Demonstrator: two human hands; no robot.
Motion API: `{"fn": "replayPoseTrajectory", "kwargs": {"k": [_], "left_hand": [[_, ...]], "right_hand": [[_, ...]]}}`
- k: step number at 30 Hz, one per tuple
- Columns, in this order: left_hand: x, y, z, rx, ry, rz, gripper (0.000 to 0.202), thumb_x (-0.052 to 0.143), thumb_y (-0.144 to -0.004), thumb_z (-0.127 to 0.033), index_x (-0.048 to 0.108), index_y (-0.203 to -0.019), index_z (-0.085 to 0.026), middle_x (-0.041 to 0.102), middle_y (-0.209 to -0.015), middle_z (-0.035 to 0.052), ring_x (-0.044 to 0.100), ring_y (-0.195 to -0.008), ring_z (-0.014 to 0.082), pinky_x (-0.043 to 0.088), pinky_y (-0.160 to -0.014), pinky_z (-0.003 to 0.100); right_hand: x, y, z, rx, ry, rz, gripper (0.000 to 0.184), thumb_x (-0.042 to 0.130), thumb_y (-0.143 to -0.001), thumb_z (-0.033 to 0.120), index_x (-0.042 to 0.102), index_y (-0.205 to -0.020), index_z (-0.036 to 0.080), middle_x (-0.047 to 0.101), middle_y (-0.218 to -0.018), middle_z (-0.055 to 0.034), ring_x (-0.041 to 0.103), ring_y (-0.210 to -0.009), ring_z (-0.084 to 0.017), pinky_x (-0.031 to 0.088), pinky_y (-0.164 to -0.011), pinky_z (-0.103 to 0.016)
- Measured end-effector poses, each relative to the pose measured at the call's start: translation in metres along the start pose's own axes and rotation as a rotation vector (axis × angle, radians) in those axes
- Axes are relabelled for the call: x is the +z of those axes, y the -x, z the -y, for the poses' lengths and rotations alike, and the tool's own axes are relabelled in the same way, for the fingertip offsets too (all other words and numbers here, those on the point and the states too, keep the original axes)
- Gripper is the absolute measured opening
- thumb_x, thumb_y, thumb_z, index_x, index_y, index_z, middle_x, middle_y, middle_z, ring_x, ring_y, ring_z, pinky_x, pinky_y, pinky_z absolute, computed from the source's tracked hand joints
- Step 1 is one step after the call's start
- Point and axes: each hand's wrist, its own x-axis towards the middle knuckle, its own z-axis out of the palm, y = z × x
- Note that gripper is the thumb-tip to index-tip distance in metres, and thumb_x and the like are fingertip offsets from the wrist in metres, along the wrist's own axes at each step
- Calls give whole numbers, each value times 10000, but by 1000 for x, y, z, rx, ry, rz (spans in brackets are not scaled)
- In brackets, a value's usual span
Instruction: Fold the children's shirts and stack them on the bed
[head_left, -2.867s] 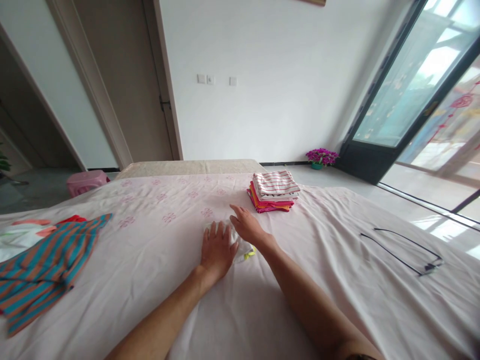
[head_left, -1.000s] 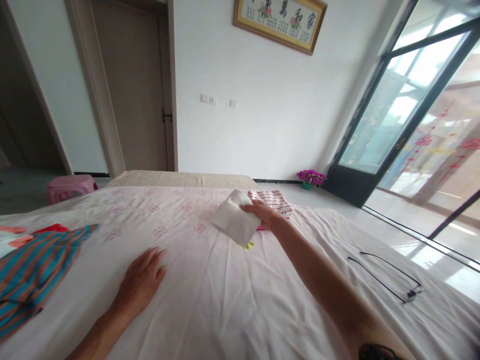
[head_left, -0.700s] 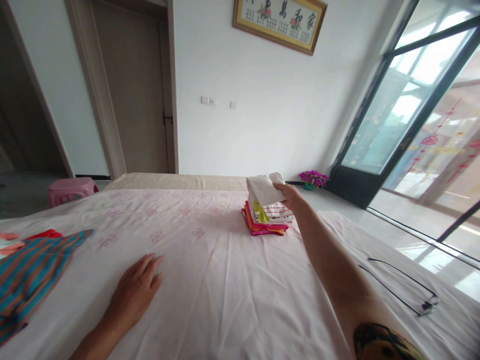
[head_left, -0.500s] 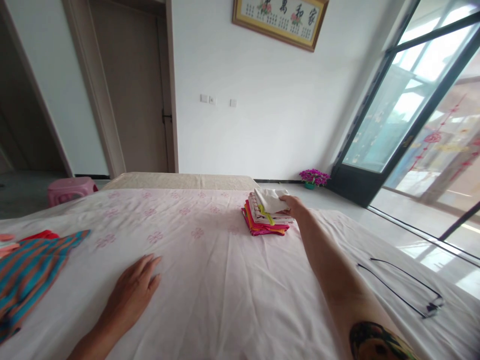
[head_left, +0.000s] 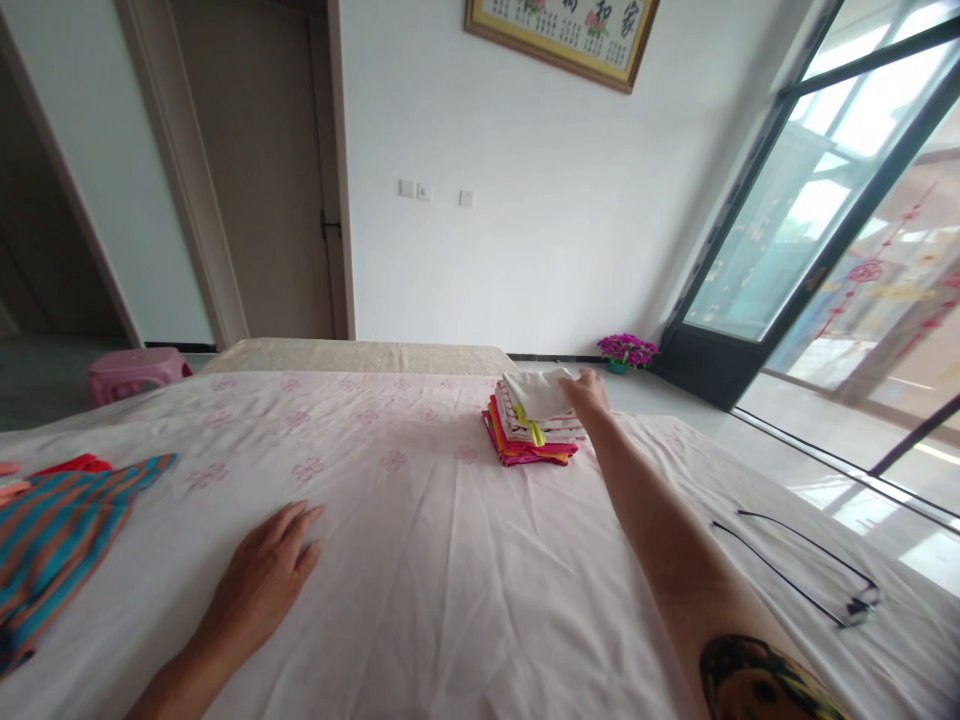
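Note:
My right hand (head_left: 589, 390) reaches far across the bed to a stack of folded clothes (head_left: 529, 440) in pink, orange and stripes. A white folded garment (head_left: 537, 392) with a yellow-green tag lies on top of the stack. My right fingers are stretched out against its right edge, and it rests flat on the pile. My left hand (head_left: 264, 576) lies open and flat on the pale pink bedsheet (head_left: 420, 560), nearer to me on the left, holding nothing.
A teal and brown striped garment (head_left: 52, 540) lies at the bed's left edge with red cloth behind it. A black cable with a small plug (head_left: 810, 575) lies on the sheet at right. A pink stool (head_left: 135, 370), a door and a flower pot (head_left: 626, 352) stand beyond.
My right hand lifted the white folded garment from the middle of the bed, carried it to the stack and laid it on top. My left hand drew back left and stayed flat.

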Motion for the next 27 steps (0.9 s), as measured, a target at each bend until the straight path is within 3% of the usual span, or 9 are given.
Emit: {"fn": "replayPoseTrajectory", "kwargs": {"k": [3,7,11,14,18,22,27], "left_hand": [[-3,-1,-2,-8,10,-5,431,396,-933,-348,617,-1260,-175,615,-1317,107,570,-1228,242,429,-1088,410],[-4,-1,-4,-22,19,1,429,392,-932,-348,622,-1254,-182,614,-1322,104,565,-1231,249,428,-1086,421],[-3,-1,-3,-37,21,17,436,394,-933,-333,611,-1275,-172,606,-1335,111,558,-1240,249,421,-1090,423],[-1,-1,-2,-40,21,19,432,399,-933,-327,609,-1280,-177,601,-1341,109,554,-1244,247,419,-1093,422],[-1,-2,-1,-21,25,9,423,413,-928,-318,606,-1277,-176,598,-1337,113,559,-1232,248,424,-1088,425],[-2,-2,-2,-11,40,-2,416,415,-925,-306,616,-1259,-161,608,-1319,121,571,-1214,254,435,-1075,430],[-3,-3,-3,-7,51,-22,409,421,-919,-295,628,-1245,-161,623,-1293,122,583,-1198,256,443,-1059,421]], "right_hand": [[6,5,11,-188,277,-141,568,500,-891,394,458,-1416,182,450,-1424,-176,391,-1317,-328,298,-1095,-489],[33,12,15,-405,468,25,592,356,-960,536,374,-1486,264,348,-1539,-115,215,-1436,-323,163,-1145,-546],[65,16,5,-383,625,257,607,240,-970,608,325,-1502,329,265,-1583,-98,147,-1466,-346,134,-1118,-638],[78,15,1,-352,689,249,608,160,-981,598,305,-1508,332,250,-1589,-85,122,-1475,-339,123,-1122,-646],[70,9,-2,-430,622,265,520,312,-979,498,384,-1471,347,347,-1549,-73,247,-1434,-319,202,-1124,-609],[48,12,-15,-555,388,162,491,414,-922,385,523,-1388,276,495,-1451,-61,429,-1328,-279,329,-1115,-471],[31,41,-39,-855,157,187,484,575,-764,285,653,-1241,246,615,-1332,-43,517,-1258,-266,384,-1087,-413]]}}
